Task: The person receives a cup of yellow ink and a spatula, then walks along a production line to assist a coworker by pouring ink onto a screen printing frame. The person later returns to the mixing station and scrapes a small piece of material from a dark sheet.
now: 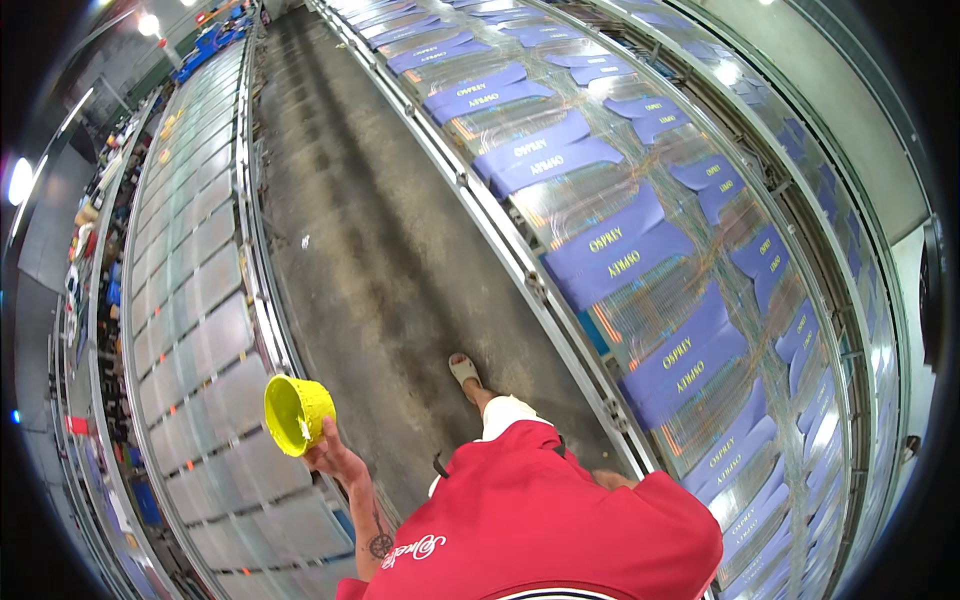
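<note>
My left hand (336, 455) is closed on a round yellow tub (318, 402), gripping it by its side near the base. The tub is tilted so that its mouth points left, and its inner wall shows yellow with a pale smear near the lower rim. It hangs in the air over the near edge of the left table (225, 440). Of my right arm only a short stretch of bare forearm (612, 480) shows past the red shirt, close to the right table's rail. The right hand itself is hidden.
A long table (570, 325) on my right carries rows of purple printed fabric pieces. The left table holds rows of pale flat panels. Between their metal rails (530, 280) runs a stained grey floor aisle (370, 230). Blue items (215, 45) sit at the far left end.
</note>
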A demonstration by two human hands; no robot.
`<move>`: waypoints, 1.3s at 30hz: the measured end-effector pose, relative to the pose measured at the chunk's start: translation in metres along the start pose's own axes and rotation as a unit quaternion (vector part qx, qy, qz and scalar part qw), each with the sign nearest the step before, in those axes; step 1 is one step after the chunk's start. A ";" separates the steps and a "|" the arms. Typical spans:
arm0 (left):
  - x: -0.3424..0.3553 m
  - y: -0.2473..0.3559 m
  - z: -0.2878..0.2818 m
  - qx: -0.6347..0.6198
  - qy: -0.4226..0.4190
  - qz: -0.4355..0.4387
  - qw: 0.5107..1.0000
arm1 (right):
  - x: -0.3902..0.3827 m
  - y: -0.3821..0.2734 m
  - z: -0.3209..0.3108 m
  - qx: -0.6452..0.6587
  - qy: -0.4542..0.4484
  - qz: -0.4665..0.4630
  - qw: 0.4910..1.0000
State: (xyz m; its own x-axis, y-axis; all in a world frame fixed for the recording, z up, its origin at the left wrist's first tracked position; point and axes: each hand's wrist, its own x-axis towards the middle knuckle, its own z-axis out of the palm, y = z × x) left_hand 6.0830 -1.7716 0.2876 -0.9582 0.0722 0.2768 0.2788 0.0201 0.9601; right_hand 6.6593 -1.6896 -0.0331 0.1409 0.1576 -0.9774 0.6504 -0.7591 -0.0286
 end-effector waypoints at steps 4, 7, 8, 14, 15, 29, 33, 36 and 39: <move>0.094 -0.023 0.064 -0.010 0.053 -0.060 0.997 | 0.085 -0.277 0.019 0.143 0.047 -0.142 0.978; 0.186 -0.011 0.142 -0.001 0.017 0.002 1.000 | -0.030 -0.557 0.104 -0.146 0.150 -0.432 0.877; 0.213 -0.017 0.159 0.002 0.020 -0.003 1.000 | -0.050 -0.638 0.114 -0.177 0.134 -0.487 0.845; 0.371 -0.115 0.250 0.038 0.079 -0.039 0.995 | -0.177 -0.987 0.207 -0.152 0.058 -0.676 0.719; 0.401 -0.130 0.264 0.047 0.082 -0.048 0.994 | -0.187 -1.029 0.222 -0.128 0.046 -0.695 0.707; 0.906 -0.209 0.589 -0.063 0.028 -0.011 0.998 | -0.009 -1.017 0.201 -0.219 0.259 -0.089 0.936; 1.029 -0.235 0.693 -0.098 -0.007 -0.047 0.994 | 0.007 -1.142 0.243 -0.195 0.291 -0.068 0.934; 1.107 -0.273 0.753 -0.106 0.046 0.011 0.993 | 0.047 -1.301 0.229 -0.391 0.382 -0.270 0.793; 1.196 -0.247 0.813 -0.076 -0.002 0.059 0.995 | 0.003 -1.581 0.313 -0.218 0.325 -0.344 0.854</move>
State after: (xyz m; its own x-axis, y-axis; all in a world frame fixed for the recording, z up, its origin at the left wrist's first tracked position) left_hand 4.9197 -0.8797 0.3498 -0.9194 0.0683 0.3874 0.3757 -0.1396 0.9162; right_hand 5.3975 -0.6867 -0.0568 -0.0933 0.8957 -0.4348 0.9421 -0.0619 -0.3297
